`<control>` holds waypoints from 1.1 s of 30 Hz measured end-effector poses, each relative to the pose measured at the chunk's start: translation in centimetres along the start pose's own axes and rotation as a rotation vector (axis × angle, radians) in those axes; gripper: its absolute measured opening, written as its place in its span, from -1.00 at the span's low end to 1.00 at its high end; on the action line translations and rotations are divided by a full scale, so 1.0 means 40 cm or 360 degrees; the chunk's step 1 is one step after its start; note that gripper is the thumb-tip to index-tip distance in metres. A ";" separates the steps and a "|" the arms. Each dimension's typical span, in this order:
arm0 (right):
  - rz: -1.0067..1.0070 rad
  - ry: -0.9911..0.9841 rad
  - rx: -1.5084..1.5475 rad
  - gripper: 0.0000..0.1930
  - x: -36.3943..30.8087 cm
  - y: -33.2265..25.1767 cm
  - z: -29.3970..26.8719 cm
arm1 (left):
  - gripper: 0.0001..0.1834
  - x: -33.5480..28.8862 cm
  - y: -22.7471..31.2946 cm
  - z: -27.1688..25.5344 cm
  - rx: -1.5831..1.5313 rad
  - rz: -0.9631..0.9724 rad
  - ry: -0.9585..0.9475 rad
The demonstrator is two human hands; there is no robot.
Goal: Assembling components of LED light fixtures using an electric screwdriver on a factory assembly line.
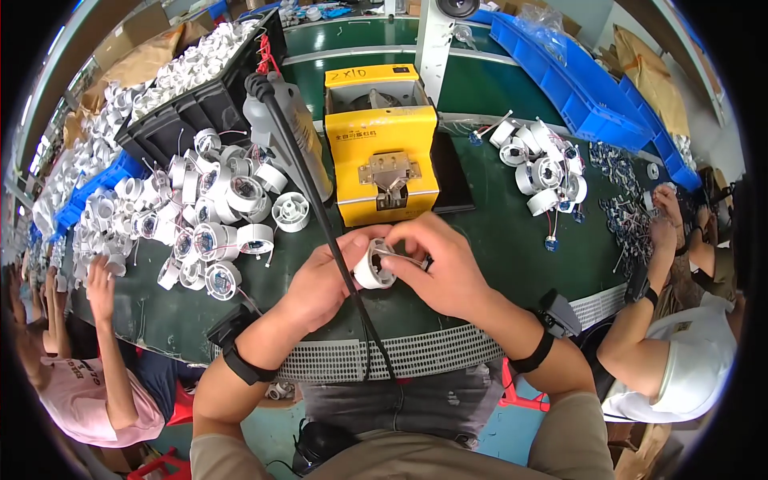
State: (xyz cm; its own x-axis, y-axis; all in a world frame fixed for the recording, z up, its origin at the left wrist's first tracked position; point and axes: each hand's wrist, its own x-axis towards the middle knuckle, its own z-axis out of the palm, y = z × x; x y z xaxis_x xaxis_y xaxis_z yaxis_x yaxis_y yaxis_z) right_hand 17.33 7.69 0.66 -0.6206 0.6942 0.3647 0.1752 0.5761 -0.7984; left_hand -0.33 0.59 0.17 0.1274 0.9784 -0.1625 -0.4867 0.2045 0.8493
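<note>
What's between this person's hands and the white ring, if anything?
Nothing visible: the left hand holds the ring, and the right hand is at its opening. A black cable crosses the view over the left hand; whether it touches, I can't tell.

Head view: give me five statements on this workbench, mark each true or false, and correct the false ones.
1. The left hand holds a white round part, with the right hand at it. True.
2. The machine beyond the hands is blue. False: it is yellow.
3. The bottle stands right of the machine. False: it stands left of it.
4. The black crate holds white parts. True.
5. A co-worker's pink top shows at the right. False: it shows at the left.
</note>
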 end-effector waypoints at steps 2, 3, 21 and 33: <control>-0.0195 0.0285 -0.0083 -0.85 0.012 -0.032 -0.012 | -0.57 0.000 0.000 -0.003 -0.0096 0.0061 0.0103; -0.0196 0.0289 -0.0085 -0.85 0.016 -0.019 -0.016 | -0.57 0.000 0.001 -0.007 -0.0094 0.0062 0.0100; 0.0358 -0.0014 0.0768 -0.82 -0.006 -0.007 0.007 | -0.53 -0.015 -0.001 0.024 -0.0094 0.0282 -0.0132; 0.0141 0.0114 0.0638 -0.68 0.004 0.020 0.027 | -0.35 -0.006 -0.028 0.002 0.0316 0.0375 -0.0271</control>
State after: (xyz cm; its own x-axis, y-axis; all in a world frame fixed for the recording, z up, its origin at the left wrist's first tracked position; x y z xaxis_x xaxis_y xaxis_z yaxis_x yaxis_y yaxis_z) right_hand 16.54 7.79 -0.46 -0.5593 0.7700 0.3071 -0.0945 0.3088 -0.9464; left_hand 0.28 0.13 -0.70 0.1819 0.9758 0.1216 -0.3447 -0.0525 0.9372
